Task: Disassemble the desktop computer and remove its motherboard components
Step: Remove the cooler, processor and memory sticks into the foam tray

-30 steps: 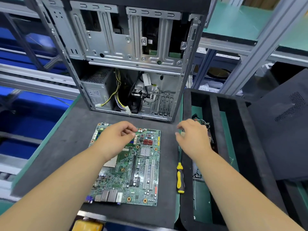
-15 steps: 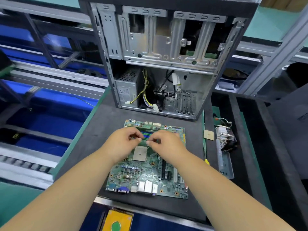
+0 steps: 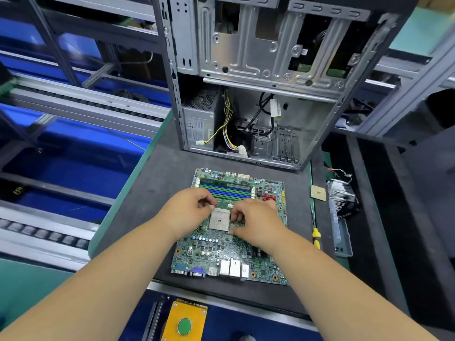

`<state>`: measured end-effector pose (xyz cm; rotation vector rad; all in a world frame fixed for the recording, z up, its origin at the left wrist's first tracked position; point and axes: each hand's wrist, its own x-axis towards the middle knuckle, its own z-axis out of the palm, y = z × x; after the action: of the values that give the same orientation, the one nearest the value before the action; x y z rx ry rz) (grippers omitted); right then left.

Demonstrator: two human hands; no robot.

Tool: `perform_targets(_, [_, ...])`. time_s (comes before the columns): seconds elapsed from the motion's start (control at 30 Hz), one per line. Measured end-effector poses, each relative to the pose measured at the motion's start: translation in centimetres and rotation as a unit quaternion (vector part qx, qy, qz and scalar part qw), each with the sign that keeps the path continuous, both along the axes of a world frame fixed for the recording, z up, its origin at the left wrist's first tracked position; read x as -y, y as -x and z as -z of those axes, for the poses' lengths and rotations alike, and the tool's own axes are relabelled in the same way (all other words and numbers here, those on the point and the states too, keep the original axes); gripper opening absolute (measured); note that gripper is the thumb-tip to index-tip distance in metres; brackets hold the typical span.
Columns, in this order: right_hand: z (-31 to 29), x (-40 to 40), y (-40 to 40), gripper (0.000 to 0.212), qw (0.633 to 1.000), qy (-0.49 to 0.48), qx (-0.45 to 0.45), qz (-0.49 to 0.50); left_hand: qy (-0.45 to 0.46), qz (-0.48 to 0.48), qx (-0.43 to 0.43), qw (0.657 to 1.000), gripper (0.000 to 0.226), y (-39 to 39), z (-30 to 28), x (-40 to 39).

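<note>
Motherboard (image 3: 236,244) flat on desk (image 3: 157,193) before case (image 3: 258,82), left hand (image 3: 189,210) and right hand (image 3: 256,222) curled beside socket (image 3: 219,219), grip unclear.

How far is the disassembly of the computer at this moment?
Done: the motherboard lies flat on the mat outside the case; the CPU chip and heatsink sit apart at its right. In hand: both hands, left and right, work at the empty CPU socket. Left: one memory stick is seated in the slots.
</note>
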<state>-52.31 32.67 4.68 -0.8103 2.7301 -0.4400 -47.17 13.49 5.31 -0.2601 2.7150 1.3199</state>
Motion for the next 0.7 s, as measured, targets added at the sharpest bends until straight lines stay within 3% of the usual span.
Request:
perform_targets(0.27, [-0.5, 0.1, 0.8, 0.022, 1.000, -0.007, 0.020, -0.019, 0.014, -0.070, -0.023, 0.997, 0.013, 0.4, 0.6, 0.8])
perform_targets(0.4, [-1.0, -0.8, 2.1, 0.010, 0.988, 0.094, 0.001, 0.119, 0.037, -0.136, -0.027, 0.990, 0.002, 1.5, 1.0, 1.3])
perform_targets(0.53, [-0.8, -1.0, 3.7, 0.007, 0.961, 0.117, 0.006, 0.249, 0.076, -0.177, -0.020, 0.981, 0.015, 3.4, 1.2, 1.2])
perform_targets(0.7, [0.2, -0.2, 4.5, 0.028, 0.940, 0.135, 0.050, 0.308, 0.086, -0.209, 0.022, 0.974, 0.022, 5.0, 1.5, 1.2])
